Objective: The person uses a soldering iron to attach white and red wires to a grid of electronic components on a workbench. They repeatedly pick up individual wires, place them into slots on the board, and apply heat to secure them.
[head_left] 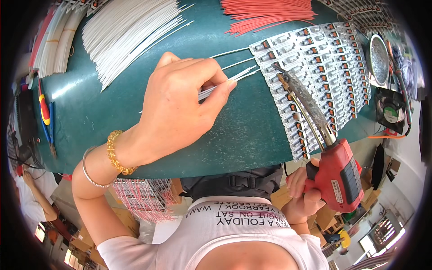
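Note:
My left hand [184, 101] is closed in a pinch round several thin white wires [246, 73], whose ends point right to the edge of a panel of small circuit boards [335, 67]. Two more white wires reach that edge above, running to the panel's top left boards. Low on the right, my right hand [302, 191] grips a red and black soldering gun [339, 177] by its handle. Its long dark tip stretches up and left over the panel, ending near the boards by the wire ends. Whether tip and board touch, I cannot tell.
Bundles of white wires [130, 33] and red wires [267, 13] lie at the back of the green table [90, 135]. A metal bowl [379, 59] and a small black fan [390, 110] stand right. Yellow-red pliers [44, 110] lie left. Another person [38, 193] sits at lower left.

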Action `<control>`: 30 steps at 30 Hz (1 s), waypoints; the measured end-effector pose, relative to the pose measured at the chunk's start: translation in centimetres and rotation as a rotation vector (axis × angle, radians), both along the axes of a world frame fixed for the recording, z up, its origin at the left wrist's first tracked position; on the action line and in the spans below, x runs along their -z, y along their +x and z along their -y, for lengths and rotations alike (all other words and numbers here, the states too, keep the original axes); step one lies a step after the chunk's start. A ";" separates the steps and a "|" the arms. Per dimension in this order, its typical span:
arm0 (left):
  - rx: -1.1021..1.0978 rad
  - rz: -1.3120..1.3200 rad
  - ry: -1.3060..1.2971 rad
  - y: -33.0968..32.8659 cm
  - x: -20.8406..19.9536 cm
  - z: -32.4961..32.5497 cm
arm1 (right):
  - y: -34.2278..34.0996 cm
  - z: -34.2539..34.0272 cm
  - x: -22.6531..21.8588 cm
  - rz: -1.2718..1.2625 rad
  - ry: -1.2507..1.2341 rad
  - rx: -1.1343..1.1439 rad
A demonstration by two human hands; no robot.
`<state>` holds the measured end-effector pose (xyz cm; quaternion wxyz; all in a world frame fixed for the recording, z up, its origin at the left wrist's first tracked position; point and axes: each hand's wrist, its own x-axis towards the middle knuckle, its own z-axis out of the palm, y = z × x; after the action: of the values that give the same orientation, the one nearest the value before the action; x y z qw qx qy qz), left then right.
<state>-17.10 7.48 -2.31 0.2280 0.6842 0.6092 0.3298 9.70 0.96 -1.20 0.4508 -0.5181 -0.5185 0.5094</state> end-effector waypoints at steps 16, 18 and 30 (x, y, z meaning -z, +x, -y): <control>-0.012 0.052 0.005 1.7 -0.5 -0.1 | 1.7 0.9 -0.2 -0.105 -0.053 -0.039; 0.012 0.012 0.053 1.7 0.0 -0.1 | 2.0 1.2 0.1 -0.077 -0.047 -0.011; 0.008 -0.025 0.127 1.9 0.8 -0.2 | 3.2 1.8 1.0 -0.132 -0.156 0.010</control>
<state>-15.21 7.67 -3.16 0.1778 0.7039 0.5871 0.3581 12.93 -0.84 -2.23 0.4450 -0.5195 -0.4438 0.5789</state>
